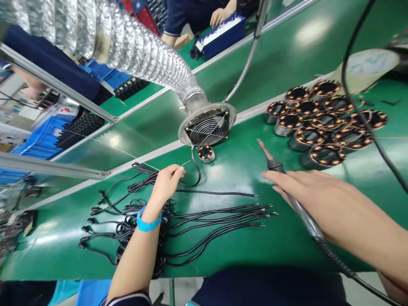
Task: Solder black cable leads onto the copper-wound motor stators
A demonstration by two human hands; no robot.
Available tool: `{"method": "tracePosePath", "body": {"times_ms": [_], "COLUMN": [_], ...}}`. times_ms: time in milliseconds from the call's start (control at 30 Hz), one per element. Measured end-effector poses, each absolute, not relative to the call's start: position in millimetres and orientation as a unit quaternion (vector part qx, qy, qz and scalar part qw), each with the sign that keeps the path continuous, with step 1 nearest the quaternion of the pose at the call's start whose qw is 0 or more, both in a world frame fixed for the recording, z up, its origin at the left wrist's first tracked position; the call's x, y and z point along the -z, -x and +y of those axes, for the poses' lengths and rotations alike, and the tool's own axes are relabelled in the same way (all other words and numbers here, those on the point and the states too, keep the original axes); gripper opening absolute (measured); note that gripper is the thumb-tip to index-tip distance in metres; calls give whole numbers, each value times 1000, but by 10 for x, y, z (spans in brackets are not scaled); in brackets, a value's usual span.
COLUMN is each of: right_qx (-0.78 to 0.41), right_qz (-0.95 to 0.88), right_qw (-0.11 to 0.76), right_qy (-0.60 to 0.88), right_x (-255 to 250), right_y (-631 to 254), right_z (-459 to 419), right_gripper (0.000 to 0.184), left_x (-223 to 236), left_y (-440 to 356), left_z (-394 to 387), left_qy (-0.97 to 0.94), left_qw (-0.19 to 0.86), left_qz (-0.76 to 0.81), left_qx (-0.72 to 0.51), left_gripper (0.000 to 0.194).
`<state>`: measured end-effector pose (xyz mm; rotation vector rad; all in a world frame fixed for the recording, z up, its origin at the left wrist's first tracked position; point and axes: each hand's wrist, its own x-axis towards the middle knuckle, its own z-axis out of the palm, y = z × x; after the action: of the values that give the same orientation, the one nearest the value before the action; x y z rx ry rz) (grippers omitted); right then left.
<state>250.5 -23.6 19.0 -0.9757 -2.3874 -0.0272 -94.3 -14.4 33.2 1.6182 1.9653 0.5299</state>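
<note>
My right hand is closed around a soldering iron, its tip pointing up and left over the green bench. Between the fingertips of my left hand is a thin solder wire. Just to the right of that hand stands one copper-wound motor stator, close below a round fume hood. A black cable loops up to the stator. Several black power cords lie across the bench, coiled and partly hidden beneath my left forearm, with their stripped ends pointing right.
A fan grille fronts the hood on a silver flexible duct. Several more stators stand grouped at the right. A dark cable hangs in front of them. Across the partition, another person's hand is near a blue box.
</note>
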Motion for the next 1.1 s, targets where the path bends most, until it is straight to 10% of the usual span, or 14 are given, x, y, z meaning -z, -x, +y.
{"method": "tracePosePath", "body": {"times_ms": [267, 567, 733, 1100], "right_qx": [200, 44, 34, -29], "right_qz": [-858, -913, -904, -890], "right_qw": [131, 273, 272, 280], "right_qy": [455, 301, 329, 360], "right_x": [-100, 72, 17, 231], "right_y": [-3047, -2671, -2398, -1984], "right_z": [-55, -7, -11, -132], "right_gripper": [19, 39, 15, 30], "left_x": [-400, -267, -210, -104], "left_y": [505, 323, 253, 181], "left_z": [-454, -390, -237, -294], "left_qy": [-686, -509, -414, -552], "left_qw": [465, 630, 617, 557], "left_qz": [551, 578, 620, 584], "left_qx": [-97, -99, -254, -211], "left_gripper": [31, 23, 17, 12]}}
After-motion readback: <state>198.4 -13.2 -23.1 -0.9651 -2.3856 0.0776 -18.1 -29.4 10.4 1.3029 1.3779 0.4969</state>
